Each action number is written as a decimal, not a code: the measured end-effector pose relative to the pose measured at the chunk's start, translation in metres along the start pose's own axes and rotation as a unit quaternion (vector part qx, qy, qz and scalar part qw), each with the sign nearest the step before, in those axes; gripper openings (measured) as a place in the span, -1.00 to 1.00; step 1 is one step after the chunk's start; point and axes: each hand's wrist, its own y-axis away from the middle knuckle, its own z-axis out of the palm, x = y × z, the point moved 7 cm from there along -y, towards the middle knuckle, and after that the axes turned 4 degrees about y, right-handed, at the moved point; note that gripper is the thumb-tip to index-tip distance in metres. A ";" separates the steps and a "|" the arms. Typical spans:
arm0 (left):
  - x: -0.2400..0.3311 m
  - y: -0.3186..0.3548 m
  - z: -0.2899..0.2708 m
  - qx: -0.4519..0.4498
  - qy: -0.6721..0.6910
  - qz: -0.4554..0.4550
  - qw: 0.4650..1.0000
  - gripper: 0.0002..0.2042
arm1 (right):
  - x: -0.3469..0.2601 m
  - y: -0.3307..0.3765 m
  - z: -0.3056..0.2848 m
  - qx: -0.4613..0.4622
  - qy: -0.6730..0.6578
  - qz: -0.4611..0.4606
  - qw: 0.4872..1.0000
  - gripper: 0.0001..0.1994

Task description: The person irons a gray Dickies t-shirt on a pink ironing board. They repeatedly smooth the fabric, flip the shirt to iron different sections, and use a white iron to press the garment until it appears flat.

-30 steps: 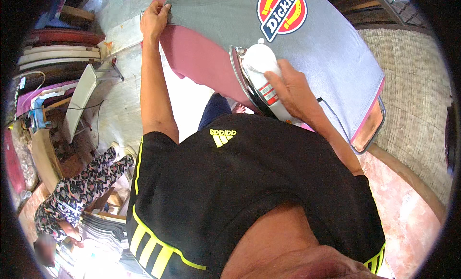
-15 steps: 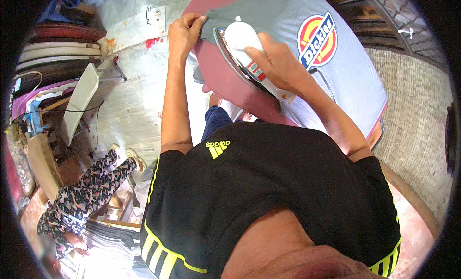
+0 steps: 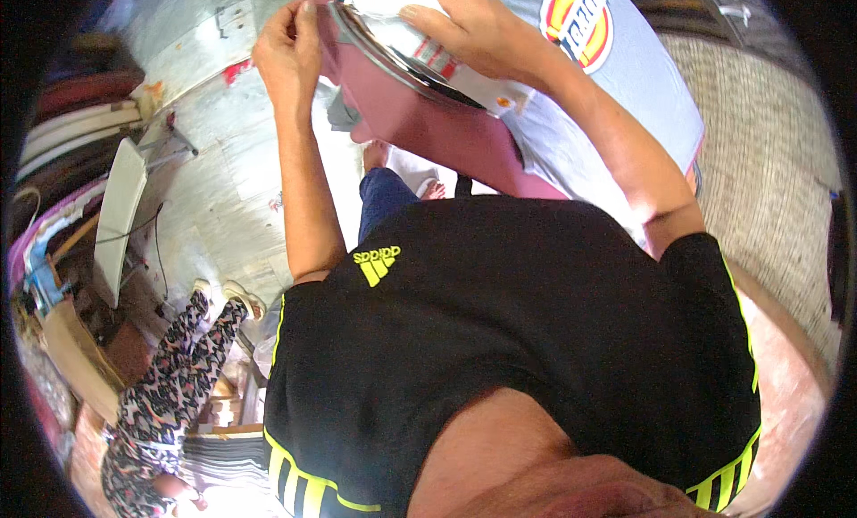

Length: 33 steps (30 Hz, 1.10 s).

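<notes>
View is taken from head height, from the left of two wide fisheye cameras worn side by side, and faces steeply downward. The lens sits close above the wearer's black shirt (image 3: 518, 313), which fills the lower middle; neck and chin enter at the bottom edge. Left hand (image 3: 290, 45), right hand (image 3: 469, 32) and iron (image 3: 428, 54) lie farther off, at the top, where the frame edge cuts the iron. Coverage is wide: pale floor (image 3: 223, 161) to the left, a second person (image 3: 183, 366) at lower left. Edges bend toward the dark round rim.
</notes>
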 end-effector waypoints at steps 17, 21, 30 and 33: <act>0.011 0.015 0.057 0.052 -0.300 0.143 0.942 -0.65 | -0.056 0.288 -0.018 0.078 -0.268 0.484 0.830 -0.62; 0.013 0.015 0.054 0.064 -0.255 0.107 0.959 -0.67 | -0.051 0.283 -0.015 0.079 -0.289 0.477 0.826 -0.64; -0.009 0.002 0.040 -0.013 -0.077 -0.026 0.997 -0.72 | -0.006 0.122 -0.021 0.037 -0.228 0.264 0.936 -0.71; 0.003 0.000 0.036 -0.049 -0.072 -0.034 0.996 -0.74 | -0.005 0.073 -0.025 0.074 -0.168 0.141 0.973 -0.72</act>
